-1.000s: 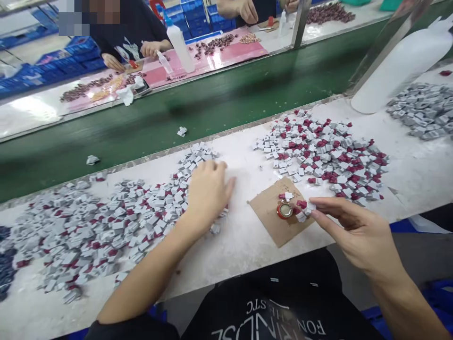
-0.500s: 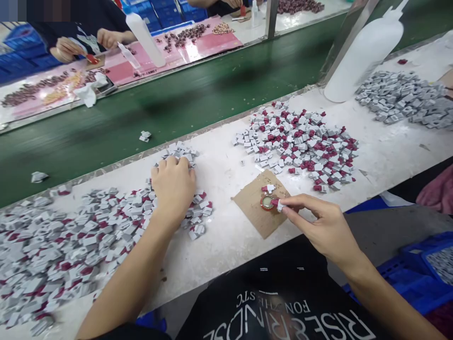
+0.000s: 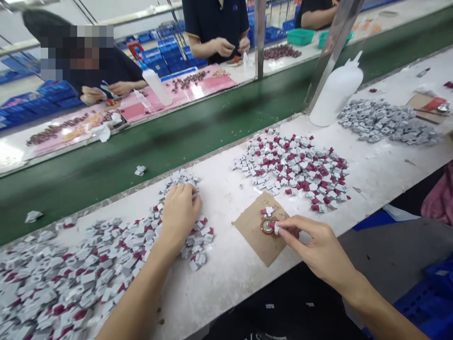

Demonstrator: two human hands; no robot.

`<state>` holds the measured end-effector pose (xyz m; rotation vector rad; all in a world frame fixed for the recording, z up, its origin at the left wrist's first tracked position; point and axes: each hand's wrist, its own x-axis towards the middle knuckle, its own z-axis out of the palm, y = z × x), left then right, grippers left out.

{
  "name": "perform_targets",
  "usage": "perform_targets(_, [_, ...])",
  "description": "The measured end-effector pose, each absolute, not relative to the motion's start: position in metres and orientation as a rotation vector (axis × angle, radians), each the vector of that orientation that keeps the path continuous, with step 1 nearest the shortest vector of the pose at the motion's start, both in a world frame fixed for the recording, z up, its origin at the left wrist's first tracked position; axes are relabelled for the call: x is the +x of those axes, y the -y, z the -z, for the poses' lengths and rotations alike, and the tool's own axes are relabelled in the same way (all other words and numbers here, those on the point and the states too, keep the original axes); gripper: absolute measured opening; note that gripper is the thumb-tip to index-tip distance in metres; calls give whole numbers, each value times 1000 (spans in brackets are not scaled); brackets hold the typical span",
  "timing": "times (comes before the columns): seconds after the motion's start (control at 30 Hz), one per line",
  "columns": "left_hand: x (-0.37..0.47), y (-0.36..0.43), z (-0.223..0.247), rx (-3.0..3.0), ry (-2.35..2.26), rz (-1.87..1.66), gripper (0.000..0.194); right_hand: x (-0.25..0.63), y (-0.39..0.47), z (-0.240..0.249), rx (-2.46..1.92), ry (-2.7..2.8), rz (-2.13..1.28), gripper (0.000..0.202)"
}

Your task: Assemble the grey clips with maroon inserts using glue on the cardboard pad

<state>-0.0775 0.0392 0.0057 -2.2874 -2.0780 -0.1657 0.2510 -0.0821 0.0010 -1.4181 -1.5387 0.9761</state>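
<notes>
My right hand [image 3: 314,243] pinches a small grey and maroon piece [image 3: 274,227] over a round metal cap [image 3: 266,226] on a brown cardboard square [image 3: 260,243]. Another grey and maroon piece [image 3: 268,211] lies beside the cap. My left hand [image 3: 181,212] rests with curled fingers on the near side of a small heap of grey pieces [image 3: 180,178]; what its fingers hold, if anything, is hidden. A wide spread of grey and maroon pieces [image 3: 78,274] covers the table to the left.
Behind the cardboard lies a large pile of pieces [image 3: 293,165]. A white bottle [image 3: 336,92] and a grey pile [image 3: 382,120] are at the back right. A green belt [image 3: 198,137] crosses behind the table [image 3: 226,283]; people work beyond it.
The view has tilted up, showing more of the people opposite. My left fingers have curled in more at the heap. My right hand still holds its piece at the cap.
</notes>
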Motion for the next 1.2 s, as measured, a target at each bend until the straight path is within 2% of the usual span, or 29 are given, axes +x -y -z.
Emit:
perform_targets(0.13, [-82, -40, -10, -2443, 2226, 469, 7, 250, 81, 1, -1405, 1551, -962, 20])
perform_targets(0.3, [-60, -29, -12, -2635, 2400, 839, 22, 251, 83, 0, -1417, 1554, -983, 21])
perform_targets(0.47, [-43, -27, -13, -2873, 2528, 788, 23, 253, 83, -3, -1433, 1513, -1009, 20])
perform_targets(0.8, [-42, -27, -20, -2851, 2592, 525, 27, 257, 85, -5, -1448, 1425, -1012, 25])
perform_targets(1.07, [-19, -25, -16, -3056, 2301, 431, 6, 257, 81, -4, -1454, 1343, -998, 21])
perform_targets(1.2, [-13, -21, -14, -3094, 2395, 469, 12, 254, 78, -2, -1429, 1276, -1037, 22])
